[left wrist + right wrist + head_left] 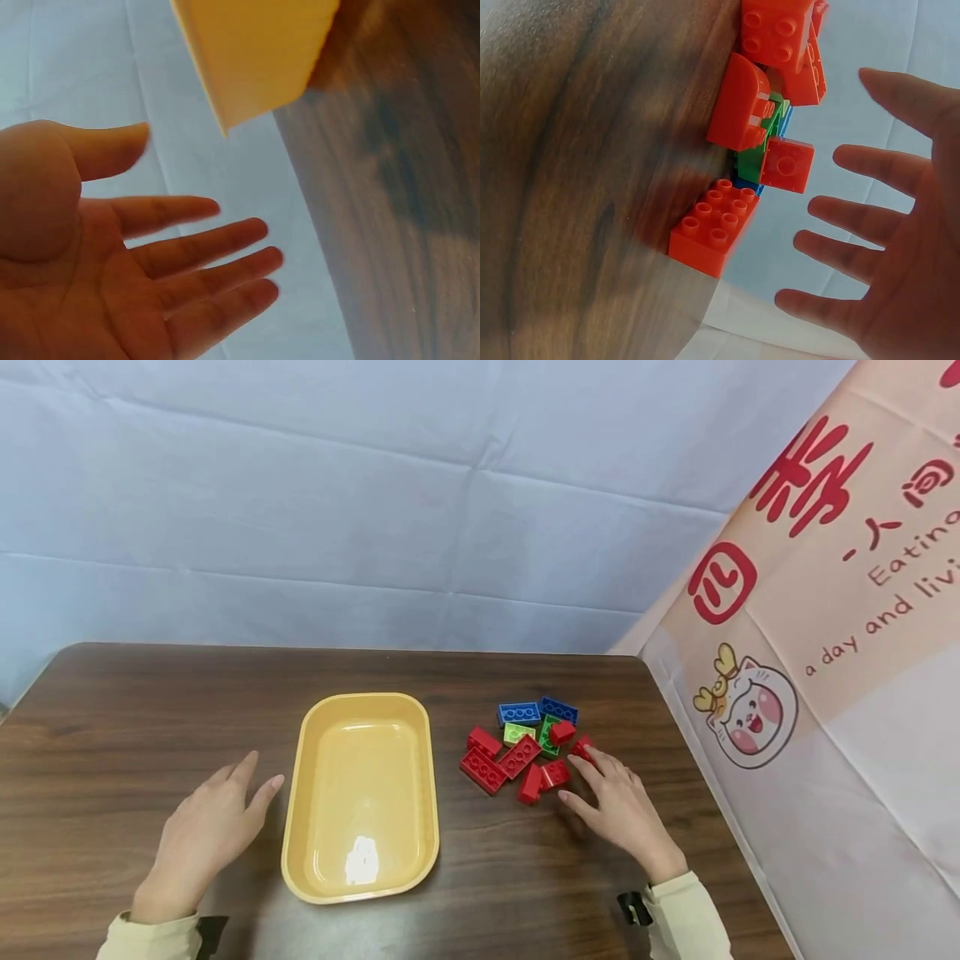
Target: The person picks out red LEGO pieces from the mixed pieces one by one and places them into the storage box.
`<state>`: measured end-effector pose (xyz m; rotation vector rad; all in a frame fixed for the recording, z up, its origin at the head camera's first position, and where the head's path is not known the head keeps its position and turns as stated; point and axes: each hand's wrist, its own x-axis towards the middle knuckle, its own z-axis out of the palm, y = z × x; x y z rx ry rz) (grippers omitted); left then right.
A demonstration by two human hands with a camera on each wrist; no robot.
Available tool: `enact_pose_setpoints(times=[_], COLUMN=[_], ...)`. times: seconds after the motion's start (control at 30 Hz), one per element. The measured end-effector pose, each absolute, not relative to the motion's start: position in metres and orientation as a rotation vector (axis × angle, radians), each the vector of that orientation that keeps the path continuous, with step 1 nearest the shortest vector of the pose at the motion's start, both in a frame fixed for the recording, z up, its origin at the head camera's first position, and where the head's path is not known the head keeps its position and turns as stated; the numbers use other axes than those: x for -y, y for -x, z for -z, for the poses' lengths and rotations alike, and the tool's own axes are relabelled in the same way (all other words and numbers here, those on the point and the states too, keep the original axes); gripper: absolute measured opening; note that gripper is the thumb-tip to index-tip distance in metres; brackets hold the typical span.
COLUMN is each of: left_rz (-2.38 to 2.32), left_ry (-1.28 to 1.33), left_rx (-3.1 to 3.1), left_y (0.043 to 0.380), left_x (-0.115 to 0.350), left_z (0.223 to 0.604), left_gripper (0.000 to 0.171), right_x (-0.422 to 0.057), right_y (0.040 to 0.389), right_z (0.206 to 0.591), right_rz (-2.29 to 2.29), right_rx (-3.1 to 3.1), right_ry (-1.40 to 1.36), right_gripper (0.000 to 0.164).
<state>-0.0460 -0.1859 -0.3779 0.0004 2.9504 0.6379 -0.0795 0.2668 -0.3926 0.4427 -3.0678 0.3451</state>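
Observation:
My right hand [621,802] hovers with spread fingers at the right edge of a loose heap of toy building bricks, holding nothing. Nearest to its fingertips is a red brick [582,747]; the right wrist view shows it as a studded red brick [714,225]. Red bricks [483,770] make up most of the heap, with blue bricks [518,714], a green brick [549,737] and a light green brick [519,734] behind. On the left, my left hand [206,827] has its fingers extended beside a yellow tray [292,810], and its palm is bare in the left wrist view.
The yellow tray stands on the dark wooden table [495,877], left of the bricks. A pale cloth [300,510] hangs behind the table's far edge. At the right side hangs a printed banner [825,693] with red lettering and a cartoon cat.

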Motion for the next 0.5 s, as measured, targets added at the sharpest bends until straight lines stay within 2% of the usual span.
enact_pose_setpoints(times=[0.1, 0.23, 0.33, 0.5], left_rz=[-0.654, -0.694, -0.711, -0.750], left_ry=[0.009, -0.002, -0.016, -0.017], left_rx=[-2.953, -2.940, -2.911, -2.895], left_y=[0.047, 0.049, 0.049, 0.049], left_x=[0.183, 0.177, 0.172, 0.162], left_z=[0.376, 0.372, 0.369, 0.369], left_gripper=[0.064, 0.039, 0.028, 0.028], right_x=[-0.268, -0.270, -0.272, -0.275], right_y=[0.079, 0.079, 0.081, 0.083], right_z=[0.391, 0.390, 0.390, 0.388], right_rz=[-0.340, -0.335, -0.337, -0.326], right_rx=[3.067, 3.064, 3.060, 3.056], right_ry=[-0.448, -0.461, -0.472, -0.489], right_gripper=[0.054, 0.051, 0.050, 0.050])
